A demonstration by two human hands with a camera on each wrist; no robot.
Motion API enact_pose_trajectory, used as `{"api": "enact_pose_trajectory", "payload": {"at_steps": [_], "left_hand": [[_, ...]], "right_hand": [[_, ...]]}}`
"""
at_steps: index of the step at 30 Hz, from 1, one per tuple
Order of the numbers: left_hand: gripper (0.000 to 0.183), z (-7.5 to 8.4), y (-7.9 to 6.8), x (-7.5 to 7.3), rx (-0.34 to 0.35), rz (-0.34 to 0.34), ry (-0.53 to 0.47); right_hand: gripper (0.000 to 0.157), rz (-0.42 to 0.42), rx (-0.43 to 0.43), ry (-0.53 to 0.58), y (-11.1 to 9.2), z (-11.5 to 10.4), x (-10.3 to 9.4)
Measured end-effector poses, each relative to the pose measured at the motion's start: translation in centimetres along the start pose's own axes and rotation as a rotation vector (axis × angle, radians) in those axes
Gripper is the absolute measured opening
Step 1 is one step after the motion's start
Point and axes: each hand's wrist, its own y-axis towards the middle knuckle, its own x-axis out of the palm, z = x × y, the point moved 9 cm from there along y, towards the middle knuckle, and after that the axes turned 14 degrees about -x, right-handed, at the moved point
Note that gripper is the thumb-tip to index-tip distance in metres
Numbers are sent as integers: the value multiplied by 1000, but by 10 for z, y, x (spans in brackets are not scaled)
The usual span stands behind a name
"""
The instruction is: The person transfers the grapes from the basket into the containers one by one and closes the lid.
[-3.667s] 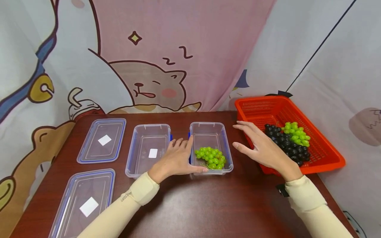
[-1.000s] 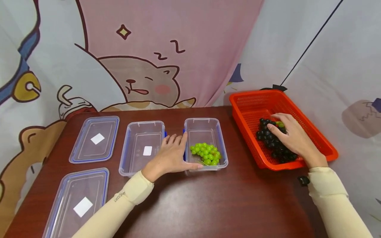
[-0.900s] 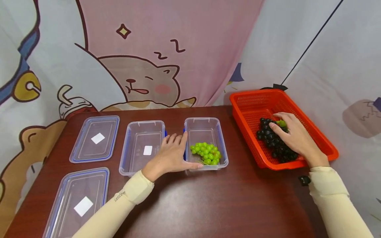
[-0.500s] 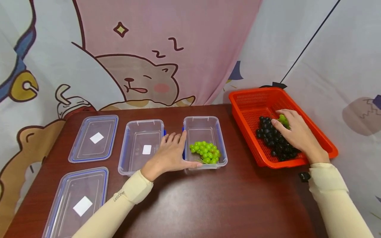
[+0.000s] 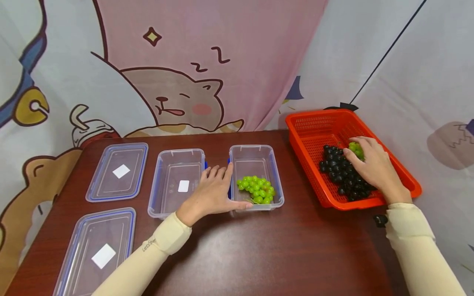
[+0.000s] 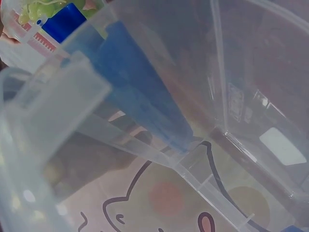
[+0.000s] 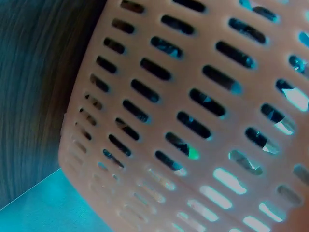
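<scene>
My right hand (image 5: pixel 377 169) reaches into the orange plastic basket (image 5: pixel 303 158), with thumb and fingers around a bunch of green grapes (image 5: pixel 356 150). The palm hides part of that bunch. Beneath and left of the hand lies a bunch of black grapes (image 5: pixel 338 170). My left hand (image 5: pixel 211 193) is spread between two clear plastic containers, its thumb at the near rim of the right container (image 5: pixel 255 154) and its index finger along the left side. Another green grape bunch (image 5: pixel 258 189) lies in that container. The basket's slotted wall (image 7: pixel 183 96) fills the right wrist view.
The left container (image 5: pixel 174 172) has a white label inside and a blue latch (image 6: pixel 145 87). Two clear lids with blue seals, the far lid (image 5: pixel 129 158) and near lid (image 5: pixel 115 226), lie at the left. A printed curtain (image 5: pixel 259 61) hangs behind the brown table (image 5: pixel 281 255).
My right hand has moved from above the basket's left edge onto the grapes inside. Over the last second it shifts slightly right, showing more green grapes. The left hand stays by the container.
</scene>
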Motion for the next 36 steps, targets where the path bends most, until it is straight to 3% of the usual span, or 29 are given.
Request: {"api": "enact_pose_trajectory", "payload": {"at_steps": [12,36], "left_hand": [[135,1,1,1,-4,-14,6],[136,-2,1,7,-19,-27,10]], "right_hand": [[55,-41,77,-69,-4,23,2],[69,-153,131,-97,-6,35,9]]}}
